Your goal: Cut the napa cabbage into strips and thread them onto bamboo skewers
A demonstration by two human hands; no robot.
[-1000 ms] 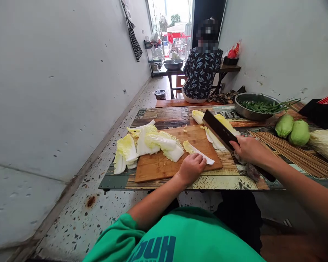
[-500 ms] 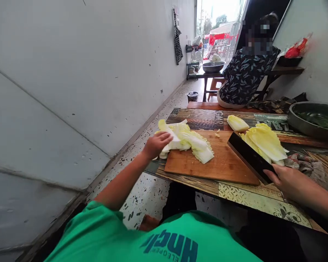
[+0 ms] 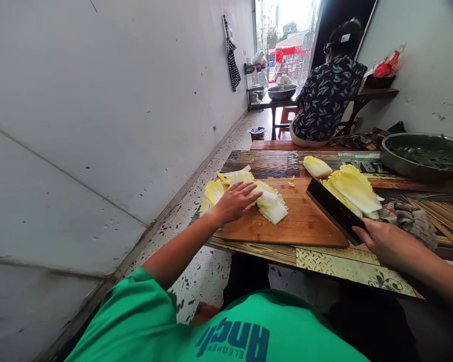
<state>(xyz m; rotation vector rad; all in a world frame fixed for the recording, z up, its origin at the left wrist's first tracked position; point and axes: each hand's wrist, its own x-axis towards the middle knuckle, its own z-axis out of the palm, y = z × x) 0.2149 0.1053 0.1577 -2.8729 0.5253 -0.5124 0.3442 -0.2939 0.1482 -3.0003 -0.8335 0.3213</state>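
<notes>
My left hand (image 3: 237, 202) reaches over the left part of the wooden cutting board (image 3: 309, 226), fingers spread and palm down. Its fingertips are at a piece of napa cabbage leaf (image 3: 272, 207); whether they press on it I cannot tell. More cabbage leaves (image 3: 213, 193) lie at the board's left end, partly behind that hand. In my right hand (image 3: 385, 240) is a cleaver (image 3: 330, 210), its dark broad blade pointing up and left over the board's right side. Just behind the blade sits a stack of yellow-white cabbage leaves (image 3: 357, 188).
A cabbage heart (image 3: 317, 166) rests behind the board. To the right are a crumpled cloth (image 3: 409, 221), thin wooden sticks (image 3: 443, 216) and a metal basin (image 3: 425, 168) of greens. A person (image 3: 330, 95) sits beyond the table, back turned. A wall (image 3: 98, 110) runs along the left.
My left hand has moved right, from the leaves at the board's left end to the nearer leaf piece, and its fingers have spread. The cleaver stays in my right hand, while the view has shifted slightly.
</notes>
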